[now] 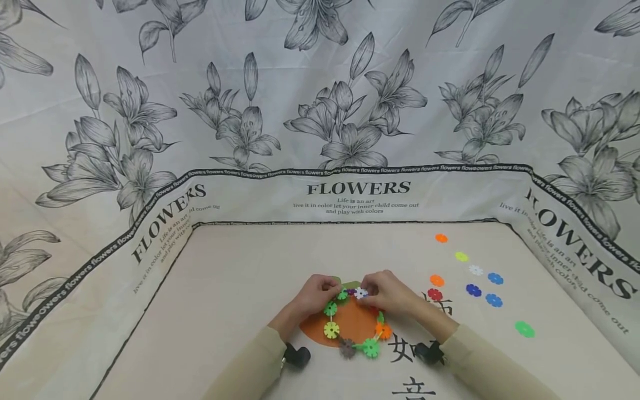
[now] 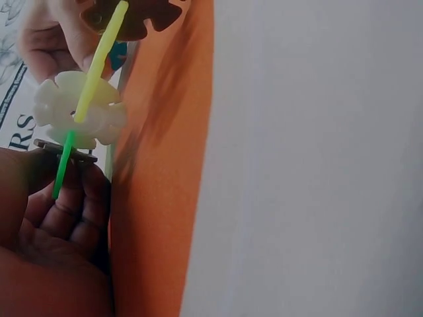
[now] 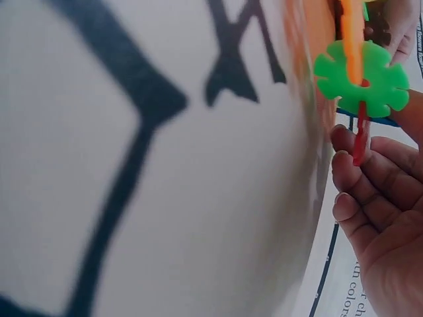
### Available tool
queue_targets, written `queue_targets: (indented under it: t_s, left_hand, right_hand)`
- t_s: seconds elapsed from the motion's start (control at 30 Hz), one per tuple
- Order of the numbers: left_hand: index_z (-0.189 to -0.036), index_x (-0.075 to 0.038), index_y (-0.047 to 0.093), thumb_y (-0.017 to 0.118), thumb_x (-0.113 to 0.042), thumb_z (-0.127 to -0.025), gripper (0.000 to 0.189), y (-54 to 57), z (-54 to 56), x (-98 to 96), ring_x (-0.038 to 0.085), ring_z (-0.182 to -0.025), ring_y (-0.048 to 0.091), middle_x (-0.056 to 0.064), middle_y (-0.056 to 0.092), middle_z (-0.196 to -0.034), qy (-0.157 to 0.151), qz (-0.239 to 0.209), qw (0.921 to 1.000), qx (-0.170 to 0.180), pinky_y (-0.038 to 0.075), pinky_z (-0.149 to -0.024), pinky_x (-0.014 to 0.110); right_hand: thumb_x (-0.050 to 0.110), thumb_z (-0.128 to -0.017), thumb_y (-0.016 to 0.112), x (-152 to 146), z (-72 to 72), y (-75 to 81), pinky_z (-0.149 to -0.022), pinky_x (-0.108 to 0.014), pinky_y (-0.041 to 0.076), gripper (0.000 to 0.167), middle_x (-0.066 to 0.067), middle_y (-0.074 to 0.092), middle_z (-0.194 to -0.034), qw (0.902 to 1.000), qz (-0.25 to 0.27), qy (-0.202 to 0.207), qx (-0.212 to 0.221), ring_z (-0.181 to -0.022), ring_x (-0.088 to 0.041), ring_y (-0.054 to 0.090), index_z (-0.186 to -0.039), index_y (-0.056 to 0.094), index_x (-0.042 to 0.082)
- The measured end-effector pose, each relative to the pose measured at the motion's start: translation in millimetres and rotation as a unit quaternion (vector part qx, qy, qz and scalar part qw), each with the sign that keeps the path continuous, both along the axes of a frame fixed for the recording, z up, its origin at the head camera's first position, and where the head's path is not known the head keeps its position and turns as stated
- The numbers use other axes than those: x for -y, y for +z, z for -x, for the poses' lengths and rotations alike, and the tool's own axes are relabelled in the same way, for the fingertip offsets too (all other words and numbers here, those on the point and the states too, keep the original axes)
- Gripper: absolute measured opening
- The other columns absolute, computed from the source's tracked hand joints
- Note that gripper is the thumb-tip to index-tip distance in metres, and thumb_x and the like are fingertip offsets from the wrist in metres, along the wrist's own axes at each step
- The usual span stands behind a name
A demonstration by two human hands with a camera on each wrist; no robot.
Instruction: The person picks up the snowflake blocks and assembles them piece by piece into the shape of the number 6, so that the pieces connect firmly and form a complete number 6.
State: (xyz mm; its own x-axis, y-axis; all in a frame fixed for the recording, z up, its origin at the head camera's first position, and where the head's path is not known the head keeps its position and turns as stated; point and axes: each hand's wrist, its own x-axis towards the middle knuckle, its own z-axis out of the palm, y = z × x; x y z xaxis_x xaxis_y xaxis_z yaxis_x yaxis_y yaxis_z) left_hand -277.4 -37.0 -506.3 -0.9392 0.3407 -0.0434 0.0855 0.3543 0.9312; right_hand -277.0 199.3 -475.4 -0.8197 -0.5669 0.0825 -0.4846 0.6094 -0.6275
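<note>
A loop of slotted plastic snowflake discs [image 1: 331,330] in green, yellow, brown, orange, white and purple hangs between both hands, overlapping the printed orange fruit [image 1: 354,322] in the head view. At the loop's upper left, my left hand [image 1: 316,293] pinches it beside a green disc [image 1: 342,294]. Opposite, the right hand [image 1: 387,290] pinches the loop by a white disc [image 1: 360,293], close to the left fingertips. A green disc [image 3: 363,79] with a red one [image 3: 360,135] slotted under it shows by the right fingers in the right wrist view.
Several loose discs lie to the right on the cloth, among them an orange one [image 1: 441,238], a red one [image 1: 434,295], a dark blue one [image 1: 473,290] and a green one [image 1: 525,329]. A flower-printed cloth wall [image 1: 350,194] rises behind and at both sides.
</note>
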Motion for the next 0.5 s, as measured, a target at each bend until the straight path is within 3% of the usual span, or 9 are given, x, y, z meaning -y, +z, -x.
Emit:
queue_targets:
  t_s: [0.23, 0.5]
  left_hand:
    - [-0.102, -0.002, 0.075, 0.064, -0.019, -0.103, 0.02, 3.5, -2.6, 2.3, 0.013, -0.078, 0.056, 0.003, 0.068, -0.088, 0.006, -0.003, 0.9999, 0.015, 0.048, -0.068, 0.026]
    - [-0.098, -0.001, 0.074, 0.064, -0.02, -0.103, 0.022, 5.3, 0.5, 2.7, 0.011, -0.072, 0.055, 0.002, 0.067, -0.081, -0.007, -0.012, 0.9997, 0.02, 0.046, -0.066, 0.025]
  right_hand:
    - [0.021, -0.089, 0.081, 1.8, -0.1, -2.7, -0.064, -0.024, 0.049, 0.015, 0.009, 0.063, -0.074, 0.9999, 0.011, -0.003, -0.002, -0.068, -0.007, 0.054, -0.095, 0.072, 0.01]
    - [0.022, -0.088, 0.082, 1.1, 2.0, 4.4, -0.064, -0.025, 0.047, 0.021, 0.007, 0.06, -0.074, 0.9998, -0.008, -0.015, 0.004, -0.069, -0.01, 0.052, -0.102, 0.073, 0.008]
